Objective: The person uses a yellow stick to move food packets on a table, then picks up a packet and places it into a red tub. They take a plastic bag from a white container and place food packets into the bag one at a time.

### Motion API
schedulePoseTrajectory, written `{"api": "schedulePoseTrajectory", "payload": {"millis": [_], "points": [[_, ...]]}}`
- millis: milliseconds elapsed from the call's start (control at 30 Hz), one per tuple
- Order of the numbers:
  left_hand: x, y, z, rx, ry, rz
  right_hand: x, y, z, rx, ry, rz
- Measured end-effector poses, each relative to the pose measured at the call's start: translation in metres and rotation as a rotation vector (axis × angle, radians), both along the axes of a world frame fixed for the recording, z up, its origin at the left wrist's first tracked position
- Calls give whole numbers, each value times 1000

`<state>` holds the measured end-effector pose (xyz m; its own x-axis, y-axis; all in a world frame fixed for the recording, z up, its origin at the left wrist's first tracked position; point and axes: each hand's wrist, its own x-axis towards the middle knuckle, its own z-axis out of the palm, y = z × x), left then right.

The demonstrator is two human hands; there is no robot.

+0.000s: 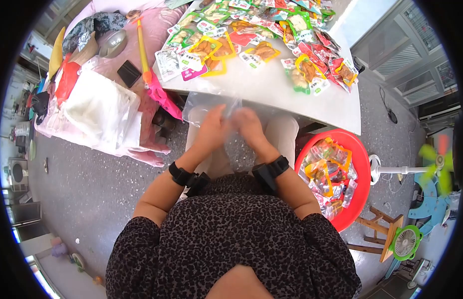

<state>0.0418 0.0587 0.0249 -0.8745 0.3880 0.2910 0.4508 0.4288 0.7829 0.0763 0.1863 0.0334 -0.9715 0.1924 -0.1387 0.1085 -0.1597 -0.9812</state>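
A clear plastic bag (197, 106) hangs over my lap at the table's front edge, spread between my hands. My left hand (215, 124) is closed on the bag, its fingers pointing up and blurred by motion. Close beside it, my right hand (247, 124) pinches the bag with curled fingers, also blurred. On the white table (291, 103) ahead lie many small printed food packets (261, 52), piled towards the back, with some near the front right. What the bag holds, if anything, I cannot make out.
A red basin (360, 187) of similar packets stands on the floor at my right. A pink-covered surface (112, 65) at left bears a stack of clear bags (104, 107), a dark wallet-like item (129, 73) and a metal bowl (113, 45). Fans (406, 242) stand far right.
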Motion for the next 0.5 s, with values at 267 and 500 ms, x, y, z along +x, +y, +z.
{"api": "schedulePoseTrajectory", "payload": {"millis": [267, 500], "points": [[0, -5, 24, -89, 71, -55, -10, 3, -19, 68, 104, 18], [-15, 1, 64, -160, 643, 1, -22, 9, 24, 233, 130, -22]]}}
